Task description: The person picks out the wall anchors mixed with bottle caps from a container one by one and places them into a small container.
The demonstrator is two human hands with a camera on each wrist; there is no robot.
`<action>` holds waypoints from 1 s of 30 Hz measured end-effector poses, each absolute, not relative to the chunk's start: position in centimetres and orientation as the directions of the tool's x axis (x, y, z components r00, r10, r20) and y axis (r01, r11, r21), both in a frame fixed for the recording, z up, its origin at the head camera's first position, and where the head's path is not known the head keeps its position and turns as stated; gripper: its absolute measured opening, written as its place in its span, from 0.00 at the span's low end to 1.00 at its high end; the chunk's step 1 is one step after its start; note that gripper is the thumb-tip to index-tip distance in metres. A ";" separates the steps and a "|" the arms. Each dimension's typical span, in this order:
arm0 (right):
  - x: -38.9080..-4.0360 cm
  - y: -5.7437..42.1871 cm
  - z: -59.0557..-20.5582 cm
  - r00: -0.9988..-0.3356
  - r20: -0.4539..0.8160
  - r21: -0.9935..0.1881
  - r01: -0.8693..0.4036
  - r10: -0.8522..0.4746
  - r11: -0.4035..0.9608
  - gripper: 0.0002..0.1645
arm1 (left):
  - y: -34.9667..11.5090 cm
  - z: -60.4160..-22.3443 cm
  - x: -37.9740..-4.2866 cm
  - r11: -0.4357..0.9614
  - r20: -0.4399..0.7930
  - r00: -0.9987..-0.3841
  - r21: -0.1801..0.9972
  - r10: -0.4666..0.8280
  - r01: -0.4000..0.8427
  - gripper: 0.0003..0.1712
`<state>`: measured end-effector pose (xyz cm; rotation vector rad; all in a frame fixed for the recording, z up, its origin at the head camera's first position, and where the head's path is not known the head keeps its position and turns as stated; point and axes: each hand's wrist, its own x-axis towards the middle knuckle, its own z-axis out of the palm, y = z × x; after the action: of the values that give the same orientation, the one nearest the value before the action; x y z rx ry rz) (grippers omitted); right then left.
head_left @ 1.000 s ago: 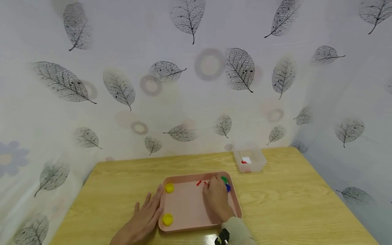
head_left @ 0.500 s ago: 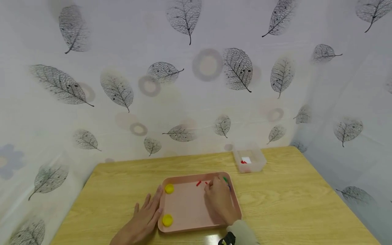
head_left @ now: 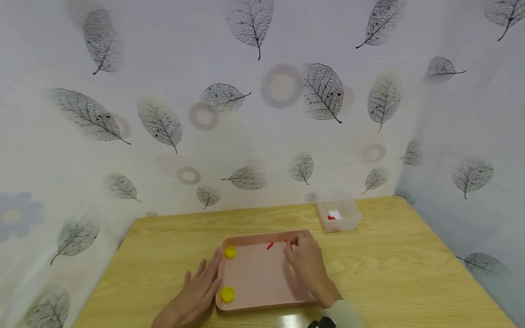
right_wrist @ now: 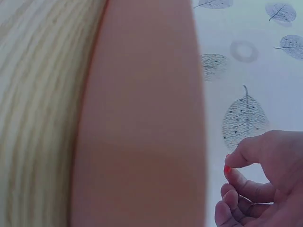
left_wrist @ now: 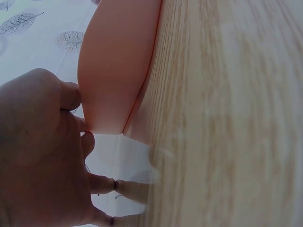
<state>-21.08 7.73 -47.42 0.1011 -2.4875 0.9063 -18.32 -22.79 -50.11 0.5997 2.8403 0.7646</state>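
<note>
My left hand (head_left: 198, 289) lies with straight fingers against the left side of a pink tray (head_left: 262, 298); in the left wrist view its fingers touch the tray's wall (left_wrist: 118, 71). Over the tray's right part, my right hand (head_left: 307, 259) pinches a small red piece (right_wrist: 227, 169) between thumb and index finger. One red strip (head_left: 270, 245) lies near the tray's back edge, and a bit of red (head_left: 285, 240) shows beside the right fingertips. Two round yellow pieces, one at the back (head_left: 230, 252) and one at the front (head_left: 228, 294), sit along the tray's left side.
A clear plastic box (head_left: 346, 223) with red pieces and something white inside stands behind the tray, to the right. The wooden table (head_left: 410, 273) meets a leaf-patterned covering (head_left: 262, 136) at the back and sides.
My right hand has shifted slightly right, and the green and blue pieces near the tray's back right corner are now hidden behind it. My left hand stays at the tray's side.
</note>
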 end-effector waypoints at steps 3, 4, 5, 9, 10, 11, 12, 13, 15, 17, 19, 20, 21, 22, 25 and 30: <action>-20.9 8.3 -46.9 -0.891 0.447 -0.591 -0.223 0.084 0.775 0.06 | -22.7 -50.1 -18.3 0.790 -0.035 -0.909 0.510 0.415 0.341 0.35; -20.9 8.5 -46.7 -0.892 0.444 -0.594 -0.224 0.082 0.773 0.06 | -22.7 -50.1 -18.4 0.789 -0.043 -0.908 0.513 0.417 0.338 0.35; -20.8 8.7 -46.5 -0.892 0.446 -0.593 -0.229 0.079 0.772 0.06 | -22.7 -50.0 -18.4 0.788 -0.049 -0.907 0.515 0.419 0.337 0.35; -20.9 9.5 -46.0 -0.876 0.478 -0.577 -0.255 0.068 0.776 0.05 | -22.7 -49.9 -18.5 0.784 -0.067 -0.902 0.526 0.426 0.331 0.35; -21.0 9.7 -45.8 -0.873 0.482 -0.576 -0.258 0.068 0.776 0.05 | -22.7 -49.9 -18.5 0.782 -0.067 -0.902 0.528 0.427 0.331 0.35; -21.1 9.9 -45.8 -0.873 0.483 -0.572 -0.255 0.069 0.779 0.05 | -22.7 -49.9 -18.5 0.783 -0.067 -0.902 0.527 0.426 0.331 0.35; -21.2 10.1 -45.7 -0.873 0.482 -0.574 -0.253 0.072 0.779 0.05 | -22.7 -49.8 -18.6 0.783 -0.065 -0.902 0.527 0.426 0.332 0.35; -21.2 10.3 -45.6 -0.875 0.478 -0.576 -0.248 0.075 0.779 0.05 | -22.7 -49.8 -18.6 0.783 -0.063 -0.903 0.526 0.426 0.332 0.35; -21.3 10.7 -45.4 -0.885 0.459 -0.591 -0.232 0.085 0.772 0.04 | -22.7 -49.8 -18.5 0.783 -0.060 -0.904 0.525 0.424 0.333 0.34; -21.3 11.1 -45.2 -0.893 0.439 -0.607 -0.217 0.095 0.765 0.03 | -22.7 -49.8 -18.5 0.784 -0.052 -0.904 0.521 0.425 0.339 0.34; -21.1 11.5 -45.0 -0.898 0.428 -0.617 -0.211 0.098 0.758 0.03 | -22.7 -49.8 -18.4 0.785 -0.047 -0.904 0.515 0.425 0.343 0.34; -21.1 11.7 -45.0 -0.898 0.429 -0.617 -0.211 0.099 0.758 0.03 | -22.7 -49.8 -18.4 0.787 -0.043 -0.904 0.511 0.426 0.346 0.34; -21.1 11.9 -44.9 -0.896 0.433 -0.616 -0.216 0.097 0.757 0.03 | -22.8 -49.8 -18.4 0.788 -0.042 -0.904 0.508 0.425 0.348 0.34; -21.1 12.1 -44.9 -0.891 0.444 -0.609 -0.224 0.093 0.761 0.03 | -22.8 -49.8 -18.4 0.789 -0.039 -0.904 0.504 0.427 0.351 0.34; -21.3 12.6 -44.5 -0.871 0.485 -0.582 -0.253 0.081 0.773 0.04 | -22.9 -49.7 -18.4 0.787 -0.041 -0.904 0.510 0.425 0.347 0.34; -21.9 13.4 -43.9 -0.823 0.563 -0.525 -0.293 0.068 0.799 0.05 | -23.1 -49.8 -18.3 0.782 -0.041 -0.904 0.519 0.425 0.345 0.34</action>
<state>-21.87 13.43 -43.94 0.1661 -2.4077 0.8290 -18.32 -23.08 -49.84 0.6127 2.8171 0.7755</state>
